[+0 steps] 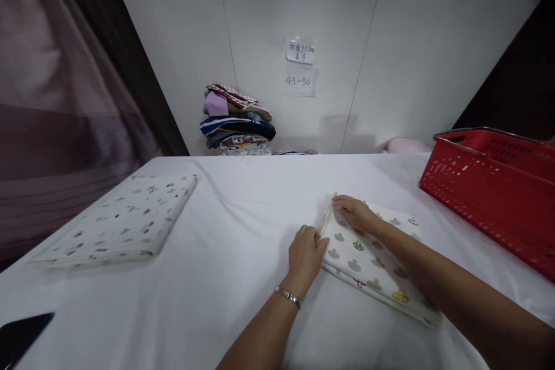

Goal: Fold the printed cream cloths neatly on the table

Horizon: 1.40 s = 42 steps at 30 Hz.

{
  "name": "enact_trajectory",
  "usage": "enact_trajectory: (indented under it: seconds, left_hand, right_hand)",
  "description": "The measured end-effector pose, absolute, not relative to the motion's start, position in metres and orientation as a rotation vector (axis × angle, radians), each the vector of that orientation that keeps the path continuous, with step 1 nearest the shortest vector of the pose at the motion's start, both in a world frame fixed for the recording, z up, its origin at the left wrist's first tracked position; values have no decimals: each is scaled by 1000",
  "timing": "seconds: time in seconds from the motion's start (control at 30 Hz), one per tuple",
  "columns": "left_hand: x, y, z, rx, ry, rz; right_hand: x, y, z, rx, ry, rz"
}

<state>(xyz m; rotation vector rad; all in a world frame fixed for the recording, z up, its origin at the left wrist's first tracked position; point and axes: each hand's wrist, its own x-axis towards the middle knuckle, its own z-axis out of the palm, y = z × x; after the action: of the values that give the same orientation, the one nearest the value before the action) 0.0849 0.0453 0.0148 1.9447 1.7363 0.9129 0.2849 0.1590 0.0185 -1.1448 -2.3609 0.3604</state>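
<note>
Folded cloth [376, 263], soft white cotton with a clover-like print, lies flat on the white-sheeted table [234, 214], right of centre. My left hand [306, 254] curls its fingers onto the cloth's left edge, grasping it. My right hand [356, 214] sits at the far corner; pinching or pressing, I cannot tell. I judge I'm squaring that edge, and the next move calls for light, even tension.

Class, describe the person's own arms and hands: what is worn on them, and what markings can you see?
No sleeves or gloves show anywhere in the picture. The left hand has a thin silver-coloured bangle round its wrist. The right hand has a bare wrist. No ring, watch or marking shows on either.
</note>
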Motion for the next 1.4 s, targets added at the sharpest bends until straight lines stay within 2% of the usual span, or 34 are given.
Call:
enact_trajectory:
  seconds: [0.5, 1.13, 1.4]
  left_hand:
    - [87, 47, 13, 1982, 1731, 907]
    - [90, 46, 12, 1962, 1810, 823]
    - [91, 45, 14, 1979, 1833, 764]
  right_hand:
    - [286, 180, 25, -1286, -2505, 370]
    - [281, 181, 22, -1176, -2455, 403]
    - [274, 164, 4, -1269, -2344, 102]
